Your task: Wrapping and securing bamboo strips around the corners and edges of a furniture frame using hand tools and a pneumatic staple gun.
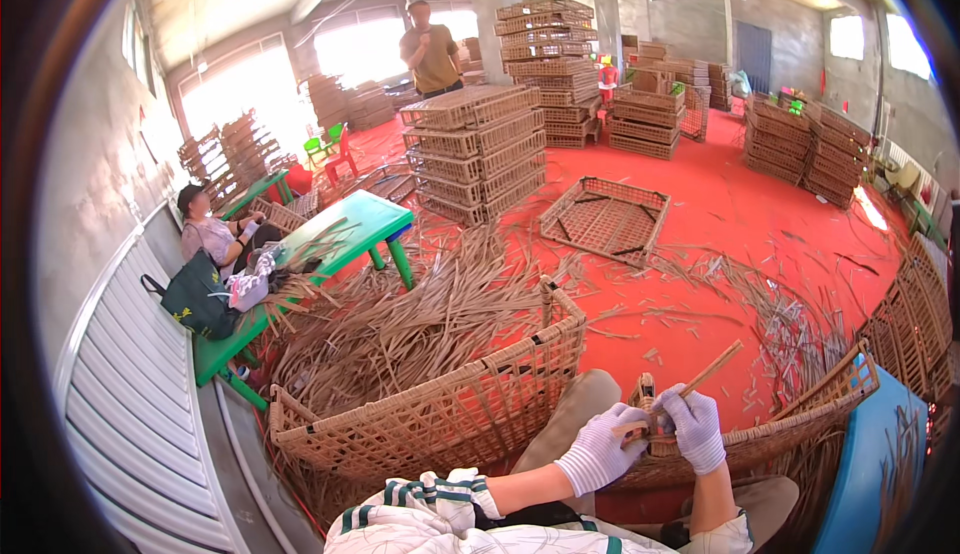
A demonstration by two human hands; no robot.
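Observation:
Both my hands wear pale striped gloves and meet at the bound corner of a brown woven basket [745, 444] across my lap. My left hand [603, 447] is closed at the rim, with a short piece of strip by its thumb. My right hand [693, 428] pinches a flat brown strip [714, 367], whose free end points up and right. Their fingers partly hide the corner. A woven lattice side [430, 404] rises left of my knee; whether it belongs to the same basket I cannot tell.
Loose strips [400, 314] pile up beyond the lattice side. A green table [345, 219] stands left, a blue surface [850, 474] right. On the red floor [690, 194] lies a shallow basket [605, 219], near stacked baskets [475, 149]. One person [215, 234] sits left; another [433, 49] stands behind the stack.

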